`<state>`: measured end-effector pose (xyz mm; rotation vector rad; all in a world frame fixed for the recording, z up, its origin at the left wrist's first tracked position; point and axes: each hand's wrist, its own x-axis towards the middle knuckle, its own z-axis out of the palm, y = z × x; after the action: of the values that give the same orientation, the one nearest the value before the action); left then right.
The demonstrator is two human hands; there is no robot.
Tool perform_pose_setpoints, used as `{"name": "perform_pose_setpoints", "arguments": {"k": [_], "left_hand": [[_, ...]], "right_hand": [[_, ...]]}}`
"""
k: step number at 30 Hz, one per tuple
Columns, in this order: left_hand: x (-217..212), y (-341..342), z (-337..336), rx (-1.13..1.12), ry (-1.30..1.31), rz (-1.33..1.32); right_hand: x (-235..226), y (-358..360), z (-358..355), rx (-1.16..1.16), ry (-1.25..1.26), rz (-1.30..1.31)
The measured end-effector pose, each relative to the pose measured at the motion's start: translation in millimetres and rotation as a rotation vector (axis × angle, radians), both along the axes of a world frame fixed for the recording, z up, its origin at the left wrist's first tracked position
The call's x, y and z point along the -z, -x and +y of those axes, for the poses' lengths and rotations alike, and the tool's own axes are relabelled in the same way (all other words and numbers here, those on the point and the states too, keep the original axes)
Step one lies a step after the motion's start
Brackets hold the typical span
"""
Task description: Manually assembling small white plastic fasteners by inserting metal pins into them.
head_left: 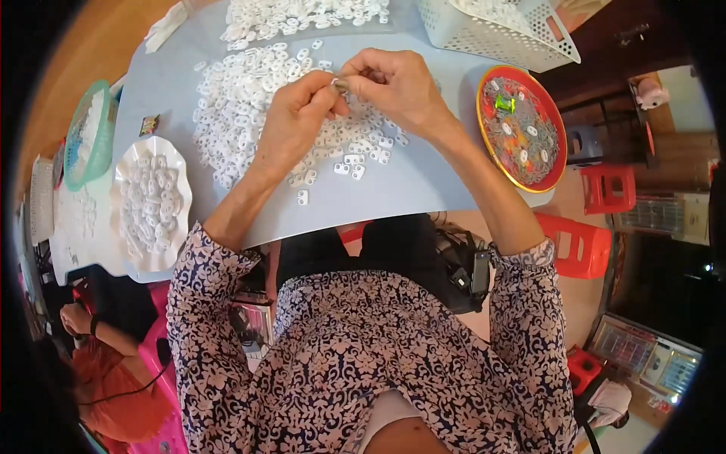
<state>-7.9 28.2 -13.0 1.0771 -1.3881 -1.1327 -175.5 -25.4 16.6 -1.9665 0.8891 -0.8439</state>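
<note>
- Floral sleeves (363,356) nearest the lens; forearms run toward 12 o'clock.
- Left hand (296,117) and right hand (393,85) meet fingertip to fingertip, both pinching one small metal piece (342,85).
- Piece sits between them, long axis unclear, above the white parts pile (242,98).
- Red plate (522,129) at 3 o'clock.

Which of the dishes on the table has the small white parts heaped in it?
The white scalloped dish left of the hands, filled with white parts. The red round plate on the right holds only a few, scattered.
</note>
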Motion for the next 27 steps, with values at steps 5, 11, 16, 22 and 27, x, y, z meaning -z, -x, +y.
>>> {"name": "perform_pose_setpoints", "arguments": {"k": [5, 11, 16, 22, 27], "left_hand": [[-2, 0, -1, 0.018, -0.01, -0.038], [-1, 0, -1, 0.015, -0.029, 0.033], [-6, 1, 0, 0.029, -0.049, 0.005], [-9, 1, 2, -0.017, -0.046, 0.066], [-6, 3, 4, -0.074, -0.066, 0.042]], "right_hand": [[2, 1, 2, 0.001, 0.069, 0.014], [-3, -2, 4, 0.034, 0.066, 0.05], [3, 5, -5, 0.008, 0.088, 0.062], [-10, 56, -30, 0.157, 0.139, 0.16], [-12, 78, -30, 0.165, 0.258, 0.43]]}}
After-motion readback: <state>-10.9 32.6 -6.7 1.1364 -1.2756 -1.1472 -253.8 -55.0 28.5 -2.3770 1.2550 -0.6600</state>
